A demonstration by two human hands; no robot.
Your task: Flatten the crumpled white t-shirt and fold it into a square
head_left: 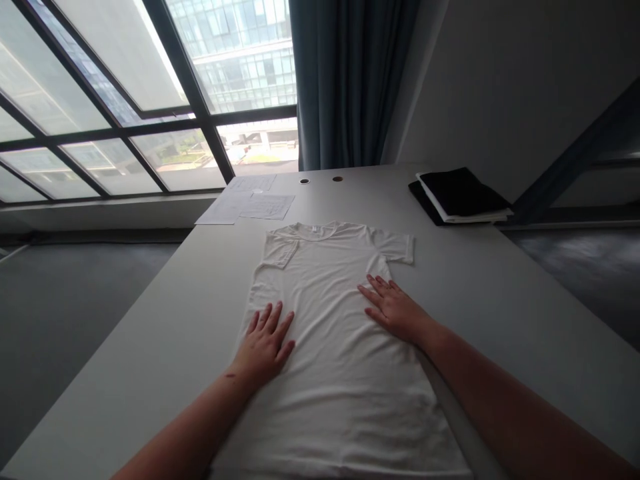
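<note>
1. On the smooth white tabletop (165, 347) lies the white short-sleeved fabric T-shirt (335, 353), wrinkled.
2. Bare left hand (265, 343) and right hand (393, 308) rest on it, fingers spread.
3. Light outward strokes should smooth it best.

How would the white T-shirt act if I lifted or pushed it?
The white T-shirt would probably droop, since its wrinkles look soft. Pushed, it might bunch up, being spread out loosely. It likely won't roll, lying flat on the table.
</note>
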